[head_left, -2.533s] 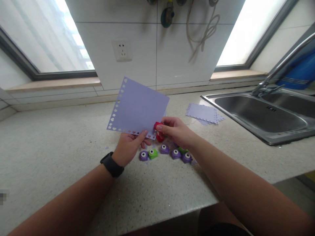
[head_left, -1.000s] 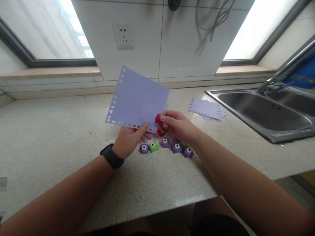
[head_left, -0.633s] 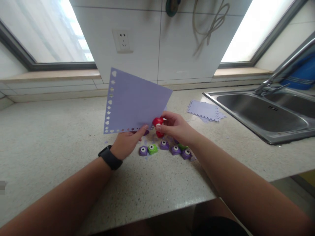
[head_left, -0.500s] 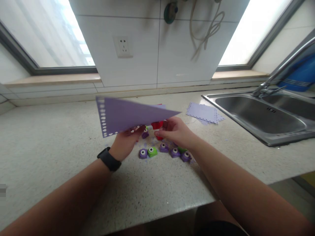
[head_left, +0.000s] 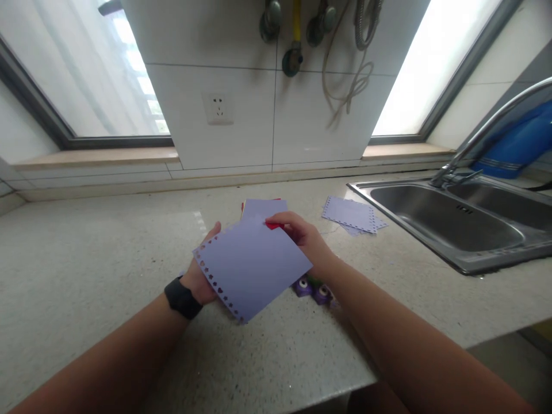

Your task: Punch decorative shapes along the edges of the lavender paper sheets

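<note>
Across the lower view, a pale speckled tabletop [head_left: 107,259], with a white tiled wall [head_left: 241,144] behind it and a bright window to either side. At the right, set into the tabletop, a steel sink [head_left: 457,261] with a curved tap [head_left: 495,121], and beyond that something blue [head_left: 513,144] (too cut off to name). Over the tabletop in the middle, between both hands, a lilac sheet [head_left: 254,270], tilted, with small shaped holes along its left side and more, fainter, near its far left edge. Behind it, another lilac sheet [head_left: 268,208] on the tabletop, with thin red and yellow edges peeping out beneath. Well to the right, near the sink, a loose pile of punched lilac sheets [head_left: 349,214]. Under the lilac sheet's left side, the left hand [head_left: 200,282], thumb stretched out past the paper, fingers hidden; impossible to tell whether closed on anything. At the far edge, the right hand [head_left: 297,233], thumb and fingers clamped on a red punch [head_left: 273,226], mostly covered. On the left wrist, a black watch [head_left: 183,298]. Below the right hand, two small purple punches [head_left: 322,295], side by side, partly shadowed.
</note>
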Available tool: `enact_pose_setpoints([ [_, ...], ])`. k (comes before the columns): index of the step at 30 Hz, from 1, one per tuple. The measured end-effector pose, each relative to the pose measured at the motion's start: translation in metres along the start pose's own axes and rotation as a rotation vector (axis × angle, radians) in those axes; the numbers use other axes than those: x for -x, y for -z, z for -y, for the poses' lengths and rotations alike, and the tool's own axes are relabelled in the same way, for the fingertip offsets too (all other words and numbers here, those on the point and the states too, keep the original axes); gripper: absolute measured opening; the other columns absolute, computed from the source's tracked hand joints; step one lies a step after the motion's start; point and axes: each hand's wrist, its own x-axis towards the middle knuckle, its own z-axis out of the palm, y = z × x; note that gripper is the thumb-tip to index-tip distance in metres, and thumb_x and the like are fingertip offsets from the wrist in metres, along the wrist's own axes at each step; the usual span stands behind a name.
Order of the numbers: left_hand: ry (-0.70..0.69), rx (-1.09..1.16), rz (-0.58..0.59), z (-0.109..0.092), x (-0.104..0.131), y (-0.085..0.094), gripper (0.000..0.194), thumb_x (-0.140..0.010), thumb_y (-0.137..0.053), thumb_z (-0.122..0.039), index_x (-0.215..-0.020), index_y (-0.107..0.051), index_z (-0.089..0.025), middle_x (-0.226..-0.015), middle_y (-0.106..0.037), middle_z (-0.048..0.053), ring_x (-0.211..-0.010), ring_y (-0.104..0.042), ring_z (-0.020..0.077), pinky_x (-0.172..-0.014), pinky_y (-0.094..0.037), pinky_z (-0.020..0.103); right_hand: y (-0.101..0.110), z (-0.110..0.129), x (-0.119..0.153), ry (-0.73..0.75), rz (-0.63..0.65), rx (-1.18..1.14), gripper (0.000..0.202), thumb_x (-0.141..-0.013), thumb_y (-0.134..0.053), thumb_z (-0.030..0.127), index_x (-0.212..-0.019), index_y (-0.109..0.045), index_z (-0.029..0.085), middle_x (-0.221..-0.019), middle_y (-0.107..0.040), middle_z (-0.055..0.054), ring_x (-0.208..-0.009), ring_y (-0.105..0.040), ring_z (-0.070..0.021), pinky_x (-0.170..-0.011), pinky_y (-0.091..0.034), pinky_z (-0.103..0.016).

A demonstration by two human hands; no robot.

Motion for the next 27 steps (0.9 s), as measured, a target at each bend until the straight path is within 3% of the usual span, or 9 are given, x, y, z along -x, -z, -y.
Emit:
enact_pose_setpoints([
  [4, -0.121, 0.016, -0.022, -0.003, 0.0, -0.005, 0.082, -0.08, -0.036, -0.089, -0.106, -0.071, -0.02, -0.098, -0.079, 0.016, -0.093, -0.074, 0.0339, -0.079, -0.057, 0.047, 0.005, 0.004, -0.002, -0.131, -0.005, -0.112, 0.045, -0.079, -0.079, 0.031, -0.123, -0.069, 0.032, -0.117, -0.068, -0.005, -0.101, -0.064, -0.0217, -0.085, -0.053, -0.037],
  [8, -0.213, 0.057, 0.001, -0.002, 0.002, -0.008, 0.1, -0.073, -0.032, -0.097, -0.117, -0.068, -0.014, -0.112, -0.076, 0.023, -0.108, -0.07, 0.0391, -0.083, -0.057, 0.05, 0.012, 0.006, -0.002, -0.278, -0.09, -0.139, 0.035, -0.089, -0.06, 0.028, -0.122, -0.073, 0.032, -0.118, -0.07, -0.005, -0.092, -0.063, -0.0196, -0.07, -0.05, -0.03],
  [10, -0.217, 0.093, 0.003, -0.001, 0.002, -0.009, 0.089, -0.075, -0.046, -0.09, -0.117, -0.068, -0.014, -0.11, -0.076, 0.022, -0.109, -0.07, 0.0394, -0.085, -0.058, 0.051, 0.014, 0.006, -0.002, -0.307, -0.122, -0.152, 0.035, -0.091, -0.058, 0.032, -0.122, -0.074, 0.03, -0.118, -0.07, -0.005, -0.089, -0.062, -0.0195, -0.067, -0.048, -0.029],
  [13, -0.211, 0.073, -0.039, 0.001, 0.002, -0.011, 0.047, -0.08, -0.074, -0.05, -0.114, -0.068, -0.018, -0.106, -0.078, 0.016, -0.105, -0.073, 0.0352, -0.087, -0.06, 0.047, 0.013, 0.006, -0.002, -0.335, -0.14, -0.181, 0.034, -0.09, -0.066, 0.041, -0.121, -0.074, 0.03, -0.117, -0.071, -0.005, -0.08, -0.061, -0.0173, -0.064, -0.047, -0.029],
  [15, -0.23, 0.04, -0.062, 0.002, 0.0, -0.011, 0.04, -0.078, -0.078, -0.03, -0.115, -0.068, -0.018, -0.106, -0.079, 0.013, -0.101, -0.074, 0.0324, -0.087, -0.061, 0.044, 0.011, 0.006, -0.002, -0.34, -0.124, -0.192, 0.036, -0.087, -0.072, 0.041, -0.121, -0.073, 0.032, -0.114, -0.072, -0.004, -0.076, -0.06, -0.0154, -0.063, -0.046, -0.028],
  [20, -0.245, 0.051, -0.101, 0.002, -0.005, -0.011, 0.039, -0.081, -0.078, -0.021, -0.118, -0.066, -0.014, -0.106, -0.079, 0.013, -0.092, -0.077, 0.0272, -0.084, -0.063, 0.038, 0.008, 0.008, -0.002, -0.3, -0.071, -0.113, 0.038, -0.088, -0.072, 0.035, -0.125, -0.069, 0.031, -0.1, -0.073, -0.002, -0.077, -0.061, -0.0153, -0.07, -0.049, -0.031],
  [27, -0.192, 0.054, -0.124, 0.002, -0.006, -0.009, 0.035, -0.08, -0.08, -0.017, -0.113, -0.069, -0.011, -0.097, -0.081, 0.013, -0.077, -0.078, 0.0241, -0.08, -0.064, 0.038, 0.009, 0.005, -0.004, -0.255, -0.129, 0.0, 0.046, -0.085, -0.072, 0.027, -0.129, -0.06, 0.029, -0.114, -0.069, -0.004, -0.095, -0.065, -0.0192, -0.087, -0.051, -0.04],
])
